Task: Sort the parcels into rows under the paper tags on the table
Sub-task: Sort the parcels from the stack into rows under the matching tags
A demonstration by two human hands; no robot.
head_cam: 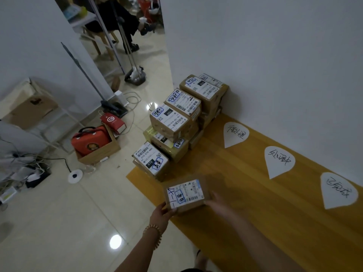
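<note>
I hold a small brown parcel (pixel 186 193) with a white shipping label over the near left edge of the yellow wooden table (pixel 255 222). My left hand (pixel 161 213) grips its near left corner and my right hand (pixel 218 205) grips its right side. Three white teardrop paper tags lie along the wall side: a far tag (pixel 235 134), a middle tag (pixel 279 160) and a near tag (pixel 338 190), each with handwriting. A stack of several labelled parcels (pixel 176 118) stands at the table's far left end, with one lower parcel (pixel 151 159) nearest me.
The white wall (pixel 275 55) runs along the table's right side. On the tiled floor to the left are a cardboard box holding an orange case (pixel 92 142), a red bag (pixel 112 120), cables and a white disc (pixel 75 175). A person sits on a chair (pixel 117 26) beyond the doorway.
</note>
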